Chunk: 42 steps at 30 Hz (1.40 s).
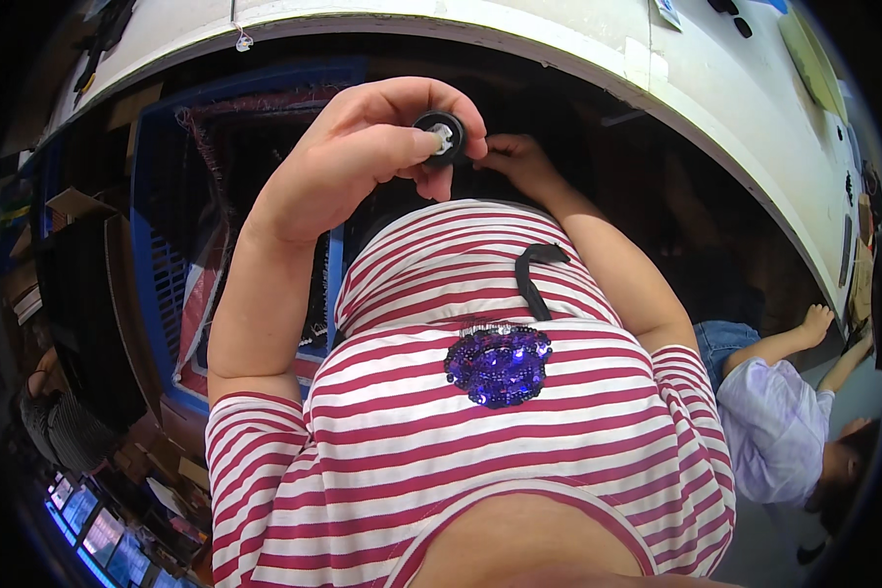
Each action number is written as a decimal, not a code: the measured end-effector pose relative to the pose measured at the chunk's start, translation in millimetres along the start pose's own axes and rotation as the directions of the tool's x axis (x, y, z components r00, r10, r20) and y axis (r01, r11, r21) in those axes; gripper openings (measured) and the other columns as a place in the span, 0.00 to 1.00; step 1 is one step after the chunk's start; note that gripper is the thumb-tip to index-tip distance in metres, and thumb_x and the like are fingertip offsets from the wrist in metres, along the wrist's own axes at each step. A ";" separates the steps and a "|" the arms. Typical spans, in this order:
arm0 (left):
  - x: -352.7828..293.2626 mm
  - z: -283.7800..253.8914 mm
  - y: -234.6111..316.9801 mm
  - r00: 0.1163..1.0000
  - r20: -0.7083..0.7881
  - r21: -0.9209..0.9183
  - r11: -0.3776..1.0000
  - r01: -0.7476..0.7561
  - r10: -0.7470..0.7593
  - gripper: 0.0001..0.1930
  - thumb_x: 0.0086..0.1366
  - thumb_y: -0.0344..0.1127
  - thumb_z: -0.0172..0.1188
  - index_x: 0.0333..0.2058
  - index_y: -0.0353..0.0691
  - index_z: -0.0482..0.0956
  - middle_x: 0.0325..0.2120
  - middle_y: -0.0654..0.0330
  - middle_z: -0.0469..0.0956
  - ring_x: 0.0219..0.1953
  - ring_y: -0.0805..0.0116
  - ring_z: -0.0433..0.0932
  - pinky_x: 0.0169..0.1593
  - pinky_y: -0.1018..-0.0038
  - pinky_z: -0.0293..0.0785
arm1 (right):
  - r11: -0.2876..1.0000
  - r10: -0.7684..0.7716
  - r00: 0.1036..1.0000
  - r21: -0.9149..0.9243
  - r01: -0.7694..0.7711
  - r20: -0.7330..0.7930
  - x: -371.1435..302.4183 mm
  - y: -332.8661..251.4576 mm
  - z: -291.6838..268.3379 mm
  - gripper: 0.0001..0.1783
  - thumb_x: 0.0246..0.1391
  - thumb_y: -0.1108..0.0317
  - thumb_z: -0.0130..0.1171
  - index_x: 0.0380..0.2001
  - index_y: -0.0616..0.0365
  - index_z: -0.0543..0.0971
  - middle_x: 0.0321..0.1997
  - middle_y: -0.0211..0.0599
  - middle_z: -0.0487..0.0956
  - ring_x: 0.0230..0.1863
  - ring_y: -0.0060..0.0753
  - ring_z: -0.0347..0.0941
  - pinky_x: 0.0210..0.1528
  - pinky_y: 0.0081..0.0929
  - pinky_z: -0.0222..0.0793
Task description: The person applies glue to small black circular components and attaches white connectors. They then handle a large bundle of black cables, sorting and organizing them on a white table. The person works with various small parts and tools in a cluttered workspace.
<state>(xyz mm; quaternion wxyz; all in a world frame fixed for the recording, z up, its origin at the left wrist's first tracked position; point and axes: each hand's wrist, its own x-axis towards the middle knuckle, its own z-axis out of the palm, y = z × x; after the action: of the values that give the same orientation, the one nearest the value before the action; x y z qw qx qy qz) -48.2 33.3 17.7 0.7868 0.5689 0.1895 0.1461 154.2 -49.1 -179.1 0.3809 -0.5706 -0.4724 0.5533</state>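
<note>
Raised over my lap, my left hand [377, 142] pinches a small round black piece with a whitish middle [447, 137]. The thumb presses on its face while the fingers curl round the far side. My right hand [521, 165] is lower and to the right, its fingertips drawn together against the dark background. What they grip, if anything, I cannot make out. A bent black strip [529, 279] lies on the front of my striped shirt, apart from both hands.
A white table edge [598, 61] curves across the top. At left stands a blue plastic crate [147, 211] with dark material and frayed red fabric. A person in a pale purple shirt [769, 421] is at right; another in dark clothing [64, 426] is far left.
</note>
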 end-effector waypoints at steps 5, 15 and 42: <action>-5.3 -0.6 -0.5 1.000 0.015 0.059 0.998 -0.004 0.003 0.16 0.51 0.36 0.54 0.36 0.31 0.71 0.33 0.52 0.73 0.24 0.75 0.72 0.29 0.83 0.69 | 0.999 -0.017 0.999 0.042 0.018 -0.035 -4.6 0.6 4.9 0.09 0.46 0.70 0.58 0.32 0.62 0.78 0.29 0.35 0.78 0.33 0.23 0.73 0.40 0.20 0.66; 2.1 -4.4 -1.1 1.000 -0.011 0.074 0.997 0.004 -0.003 0.15 0.51 0.38 0.55 0.34 0.33 0.72 0.31 0.53 0.74 0.23 0.76 0.71 0.28 0.85 0.68 | 0.999 0.003 1.000 0.045 -0.002 -0.008 1.7 1.7 -0.4 0.10 0.46 0.70 0.58 0.33 0.63 0.78 0.29 0.36 0.79 0.33 0.24 0.74 0.40 0.20 0.67; 18.9 -15.7 -40.9 0.971 -0.031 0.138 0.963 -0.230 0.237 0.15 0.60 0.37 0.53 0.42 0.35 0.66 0.32 0.59 0.73 0.38 0.73 0.71 0.44 0.77 0.66 | 0.942 -0.011 0.947 -0.314 0.117 0.320 -43.7 -209.1 -40.3 0.13 0.50 0.62 0.54 0.30 0.62 0.78 0.24 0.42 0.77 0.26 0.34 0.73 0.34 0.26 0.69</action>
<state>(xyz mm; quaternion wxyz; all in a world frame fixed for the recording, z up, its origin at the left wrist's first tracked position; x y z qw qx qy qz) -38.1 42.2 -28.1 0.7196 0.6350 0.1488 0.2382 172.1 -32.5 36.9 0.2186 -0.5151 -0.6309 0.5375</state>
